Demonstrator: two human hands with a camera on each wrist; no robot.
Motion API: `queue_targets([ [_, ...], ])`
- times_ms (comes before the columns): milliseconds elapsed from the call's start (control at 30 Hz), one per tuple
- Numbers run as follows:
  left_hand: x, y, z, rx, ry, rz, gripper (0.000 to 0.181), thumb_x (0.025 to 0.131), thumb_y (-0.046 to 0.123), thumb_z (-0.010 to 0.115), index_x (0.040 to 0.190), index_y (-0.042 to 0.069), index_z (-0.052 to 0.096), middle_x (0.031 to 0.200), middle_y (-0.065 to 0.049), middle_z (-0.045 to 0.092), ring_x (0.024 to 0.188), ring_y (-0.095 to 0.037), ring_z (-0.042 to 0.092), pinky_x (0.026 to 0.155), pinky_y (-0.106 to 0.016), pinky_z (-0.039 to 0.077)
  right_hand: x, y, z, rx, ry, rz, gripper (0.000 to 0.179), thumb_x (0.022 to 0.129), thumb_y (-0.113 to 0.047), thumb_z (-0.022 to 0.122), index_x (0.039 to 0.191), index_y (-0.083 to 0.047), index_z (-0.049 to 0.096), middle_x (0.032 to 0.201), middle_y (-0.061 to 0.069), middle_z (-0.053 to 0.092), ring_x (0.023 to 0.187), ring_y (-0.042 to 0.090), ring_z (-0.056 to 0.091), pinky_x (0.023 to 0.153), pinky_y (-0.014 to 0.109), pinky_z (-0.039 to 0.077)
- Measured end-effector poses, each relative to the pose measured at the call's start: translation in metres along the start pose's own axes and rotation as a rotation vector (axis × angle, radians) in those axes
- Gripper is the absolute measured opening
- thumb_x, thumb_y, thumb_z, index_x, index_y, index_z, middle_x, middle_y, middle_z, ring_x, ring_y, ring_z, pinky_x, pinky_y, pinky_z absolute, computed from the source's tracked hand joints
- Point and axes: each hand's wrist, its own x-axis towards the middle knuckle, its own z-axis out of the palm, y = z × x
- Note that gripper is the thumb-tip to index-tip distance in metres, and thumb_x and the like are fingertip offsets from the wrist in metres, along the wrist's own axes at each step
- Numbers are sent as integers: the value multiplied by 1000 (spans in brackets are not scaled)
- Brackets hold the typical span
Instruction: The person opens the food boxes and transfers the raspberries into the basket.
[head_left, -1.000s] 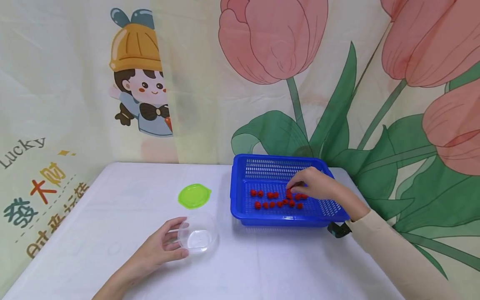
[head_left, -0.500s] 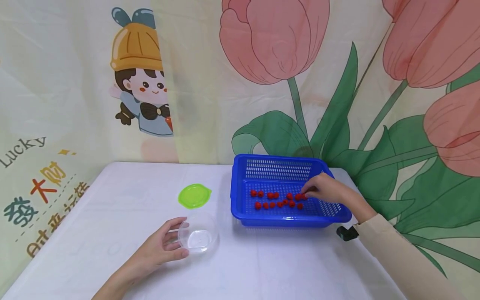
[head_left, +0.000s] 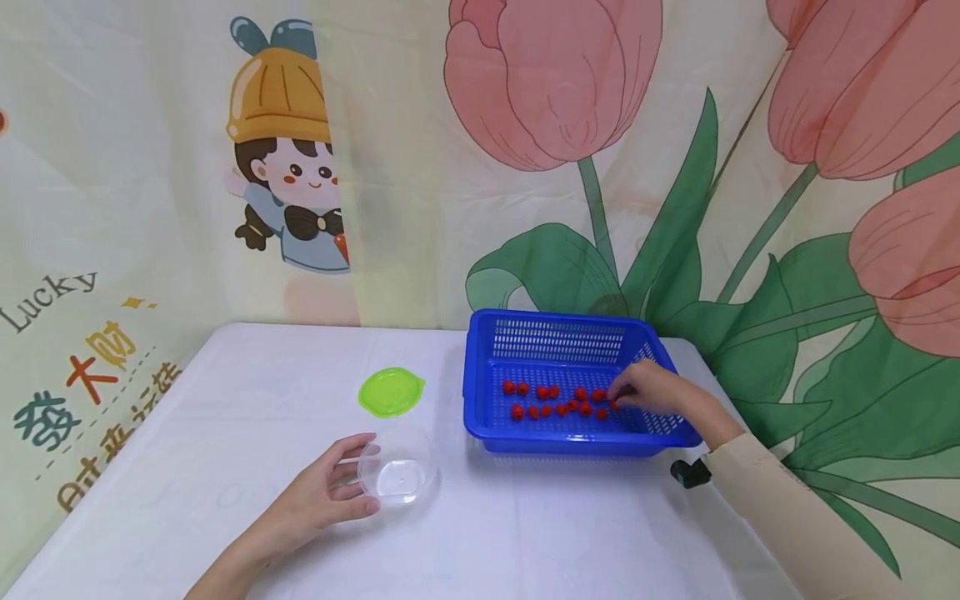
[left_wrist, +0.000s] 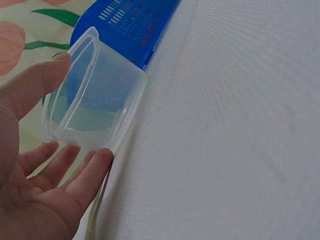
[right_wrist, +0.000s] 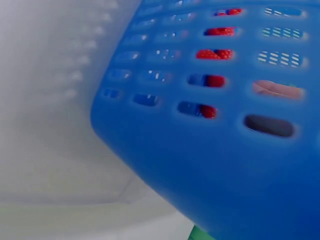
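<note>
My left hand (head_left: 322,492) holds a clear round plastic tub (head_left: 397,477) at its left side, thumb in front and fingers behind. In the left wrist view, the thumb is at the rim of the tub (left_wrist: 107,95) and fingertips support its lower side; no berries show inside. My right hand (head_left: 654,390) reaches into the blue basket (head_left: 555,446) and pinches a red raspberry (head_left: 615,405) at the right end of the berries. Several other raspberries (head_left: 570,406) lie in two loose rows on the basket floor. The right wrist view shows mostly the basket's slotted wall (right_wrist: 200,150), which hides most of that hand.
A bright green lid (head_left: 392,392) lies flat on the white tablecloth (head_left: 525,533), behind the tub and left of the basket. Behind the table hangs a printed curtain (head_left: 405,167) with tulips and a cartoon figure. A black device (head_left: 691,473) is at the right wrist.
My right hand has moved right from the middle of the upper row to its last raspberry, and that berry has shifted slightly toward me. The left hand and tub stay in place.
</note>
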Motion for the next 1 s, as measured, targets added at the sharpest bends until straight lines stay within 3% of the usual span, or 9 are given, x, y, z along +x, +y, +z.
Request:
queue_targets([
  [333, 0, -1, -1, 12, 11, -7, 90, 91, 12, 85, 163, 14, 32, 162, -23, 40, 139, -46, 55, 105, -30, 56, 4, 0, 5, -7, -35, 47, 12, 97, -1, 75, 108, -1, 81, 98, 3, 79, 89, 14, 74, 85, 36, 64],
  [1000, -1, 3, 0, 7, 3, -12, 89, 91, 13, 85, 163, 15, 32, 163, -20, 40, 140, -44, 55, 108, -31, 54, 1, -5, 6, -33, -42, 61, 15, 96, 1, 75, 109, -4, 82, 103, 6, 80, 99, 24, 75, 90, 42, 64],
])
